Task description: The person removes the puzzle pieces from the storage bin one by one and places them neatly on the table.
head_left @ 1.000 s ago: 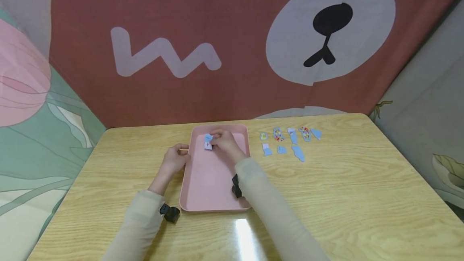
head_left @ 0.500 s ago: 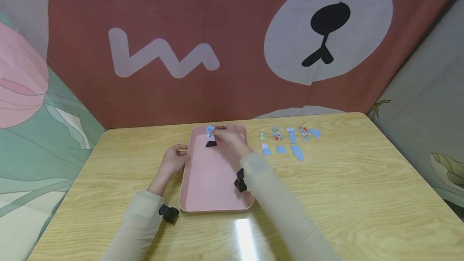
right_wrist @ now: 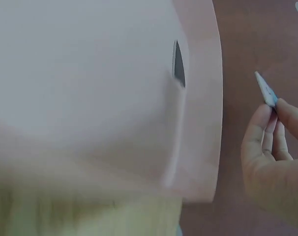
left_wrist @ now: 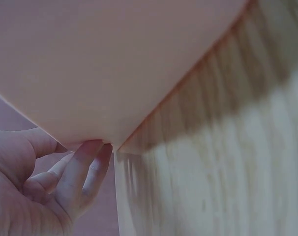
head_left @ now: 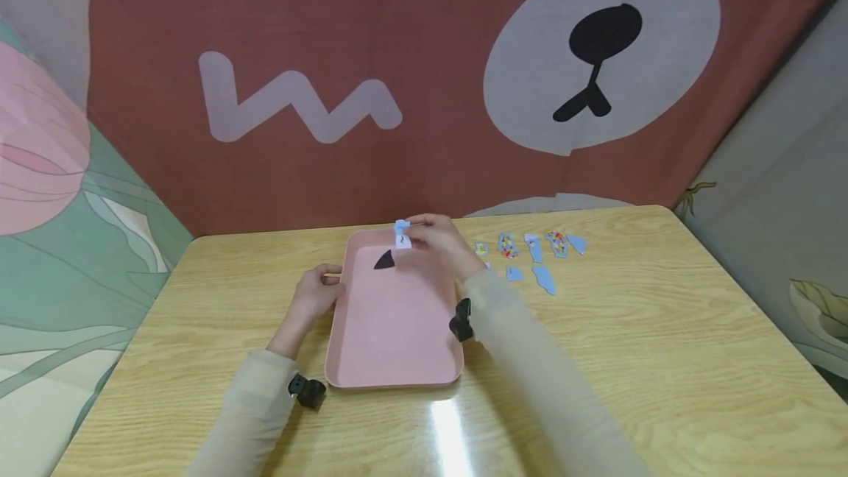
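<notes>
My right hand [head_left: 445, 238] pinches a small light-blue and white puzzle piece [head_left: 403, 235] between thumb and fingers, held up above the far end of the pink tray [head_left: 391, 337]. In the right wrist view that puzzle piece [right_wrist: 265, 90] is seen nearly edge-on. Below it, a dark triangular piece [head_left: 385, 260] lies flat on the tray floor. At the tray's left side, my left hand [head_left: 316, 291] grips the rim. The left wrist view has the fingers [left_wrist: 80, 172] on the outer wall, the thumb at the edge.
Several flat puzzle pieces lie on the wooden table [head_left: 629, 344] right of the tray, among them a multicoloured piece [head_left: 508, 245], a long blue piece [head_left: 544, 280] and a blue triangular piece [head_left: 577, 244]. A reddish-brown printed cloth [head_left: 437, 168] hangs behind the table.
My right hand has lifted the blue and white puzzle piece and carried it up and to the right. The dark triangular piece now lies uncovered in the tray. The left hand has stayed put.
</notes>
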The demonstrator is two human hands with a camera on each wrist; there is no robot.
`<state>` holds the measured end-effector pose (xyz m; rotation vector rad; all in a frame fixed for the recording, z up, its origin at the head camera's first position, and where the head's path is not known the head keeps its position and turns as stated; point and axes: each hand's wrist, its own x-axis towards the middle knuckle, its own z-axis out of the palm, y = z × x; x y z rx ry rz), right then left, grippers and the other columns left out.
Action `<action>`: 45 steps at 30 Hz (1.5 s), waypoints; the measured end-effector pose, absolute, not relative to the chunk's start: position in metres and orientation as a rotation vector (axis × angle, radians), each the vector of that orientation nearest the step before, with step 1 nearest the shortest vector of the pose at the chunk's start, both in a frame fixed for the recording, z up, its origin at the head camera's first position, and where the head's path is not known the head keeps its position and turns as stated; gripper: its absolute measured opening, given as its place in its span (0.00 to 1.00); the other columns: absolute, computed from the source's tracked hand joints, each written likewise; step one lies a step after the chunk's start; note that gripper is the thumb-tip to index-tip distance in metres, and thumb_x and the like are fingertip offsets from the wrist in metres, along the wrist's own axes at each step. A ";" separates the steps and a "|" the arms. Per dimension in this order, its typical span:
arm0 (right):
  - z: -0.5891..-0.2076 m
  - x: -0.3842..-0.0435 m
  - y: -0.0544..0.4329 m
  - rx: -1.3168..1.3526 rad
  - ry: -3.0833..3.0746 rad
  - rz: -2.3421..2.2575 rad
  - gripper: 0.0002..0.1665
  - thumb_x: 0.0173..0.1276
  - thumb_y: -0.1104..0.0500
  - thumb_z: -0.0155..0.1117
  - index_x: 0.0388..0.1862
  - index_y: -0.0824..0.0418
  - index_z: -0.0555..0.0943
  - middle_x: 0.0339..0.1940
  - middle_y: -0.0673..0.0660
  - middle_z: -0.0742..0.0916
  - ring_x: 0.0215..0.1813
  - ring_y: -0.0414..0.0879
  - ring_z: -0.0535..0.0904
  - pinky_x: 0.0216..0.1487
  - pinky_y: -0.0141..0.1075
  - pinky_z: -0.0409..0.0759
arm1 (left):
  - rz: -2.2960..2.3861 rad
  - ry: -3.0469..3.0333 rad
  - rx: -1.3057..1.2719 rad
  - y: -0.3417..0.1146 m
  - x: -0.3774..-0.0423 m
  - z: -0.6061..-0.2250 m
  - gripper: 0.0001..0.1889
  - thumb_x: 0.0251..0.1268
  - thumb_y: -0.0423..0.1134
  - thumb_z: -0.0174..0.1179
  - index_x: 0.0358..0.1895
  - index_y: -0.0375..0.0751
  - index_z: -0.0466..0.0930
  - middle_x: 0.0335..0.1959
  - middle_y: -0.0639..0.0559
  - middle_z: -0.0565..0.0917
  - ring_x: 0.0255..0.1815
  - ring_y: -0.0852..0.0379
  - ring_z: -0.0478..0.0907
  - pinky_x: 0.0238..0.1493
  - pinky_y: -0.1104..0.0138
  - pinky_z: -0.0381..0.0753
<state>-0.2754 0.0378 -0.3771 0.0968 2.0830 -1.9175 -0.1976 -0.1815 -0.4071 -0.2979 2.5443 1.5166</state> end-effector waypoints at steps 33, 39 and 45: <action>-0.378 -0.284 0.149 -0.074 2.147 -1.659 0.29 0.73 0.61 0.53 0.71 0.67 0.63 0.69 0.65 0.70 0.59 0.46 0.75 0.70 0.42 0.71 | 1.510 2.547 -0.313 -0.185 -0.196 -0.405 0.22 0.64 0.27 0.50 0.63 0.29 0.69 0.55 0.29 0.77 0.42 0.49 0.81 0.34 0.68 0.84; -0.386 -0.283 0.181 -0.044 2.157 -1.663 0.32 0.72 0.60 0.54 0.72 0.67 0.61 0.66 0.62 0.72 0.43 0.29 0.77 0.71 0.43 0.70 | 1.505 2.552 -0.303 -0.184 -0.196 -0.405 0.22 0.63 0.27 0.51 0.62 0.28 0.69 0.55 0.28 0.77 0.43 0.48 0.81 0.33 0.69 0.84; -0.393 -0.278 0.216 -0.062 2.177 -1.636 0.33 0.72 0.60 0.54 0.71 0.73 0.59 0.45 0.45 0.79 0.39 0.28 0.78 0.53 0.26 0.80 | 1.509 2.555 -0.312 -0.183 -0.195 -0.405 0.22 0.63 0.27 0.51 0.62 0.28 0.69 0.55 0.28 0.77 0.42 0.48 0.81 0.33 0.70 0.84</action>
